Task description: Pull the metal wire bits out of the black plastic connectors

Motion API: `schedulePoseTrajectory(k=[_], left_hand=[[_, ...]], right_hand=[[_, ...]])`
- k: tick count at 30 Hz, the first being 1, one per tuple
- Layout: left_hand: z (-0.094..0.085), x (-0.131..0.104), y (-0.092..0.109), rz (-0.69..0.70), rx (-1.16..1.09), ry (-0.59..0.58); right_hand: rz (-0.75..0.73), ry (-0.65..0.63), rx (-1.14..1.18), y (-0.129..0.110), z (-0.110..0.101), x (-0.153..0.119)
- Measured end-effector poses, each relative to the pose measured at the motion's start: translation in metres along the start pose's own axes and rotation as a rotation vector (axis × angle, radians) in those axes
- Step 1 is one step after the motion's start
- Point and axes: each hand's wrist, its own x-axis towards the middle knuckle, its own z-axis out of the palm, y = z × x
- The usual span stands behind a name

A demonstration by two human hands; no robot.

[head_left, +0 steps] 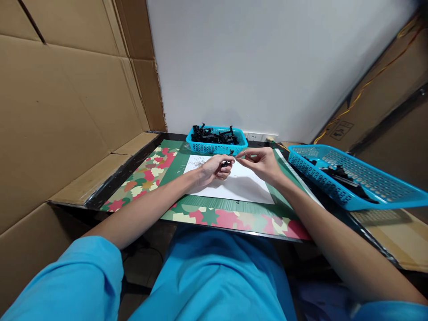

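My left hand (216,169) is closed around a small black plastic part (226,163), whose upper end sticks out above the fingers. Thumb and forefinger of my right hand (259,161) are pinched together right beside that end; a tiny thin piece seems to be between them, too small to name. Both hands are above a white sheet of paper (247,191). On the sheet, left of my left hand, lies a scatter of small metal pieces (199,162), perhaps little springs or wires.
A blue basket (216,148) full of black plastic parts (209,134) stands at the back. Another blue basket (394,180) with fewer black parts (344,176) is at the right. A patterned green mat (180,171) covers the table. Cardboard (73,98) walls the left side.
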Motion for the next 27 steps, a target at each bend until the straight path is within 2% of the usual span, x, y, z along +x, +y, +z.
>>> schedulePoseTrajectory(k=[5, 9, 16, 19, 21, 24, 27], left_hand=[[0.001, -0.001, 0.0, 0.084, 0.059, 0.033], [0.002, 0.001, -0.003, 0.185, 0.14, 0.113], [0.012, -0.001, -0.002, 0.309, 0.241, 0.184], [0.012, -0.001, -0.003, 0.317, 0.267, 0.178], [0.009, 0.001, -0.005, 0.28, 0.248, 0.177], [0.002, 0.005, -0.009, 0.227, 0.215, 0.176], [-0.002, 0.007, -0.01, 0.265, 0.181, 0.181]], right_hand=[[0.044, -0.014, 0.027, -0.001, -0.001, 0.002], [0.152, -0.044, 0.045, 0.001, -0.001, 0.004], [0.361, -0.112, 0.333, 0.009, 0.002, 0.002], [0.382, -0.098, 0.37, 0.007, 0.007, 0.002], [0.318, -0.013, 0.257, 0.004, 0.009, 0.0], [0.086, 0.133, -0.088, -0.001, 0.012, -0.003], [-0.153, 0.161, -0.363, -0.003, 0.014, -0.007]])
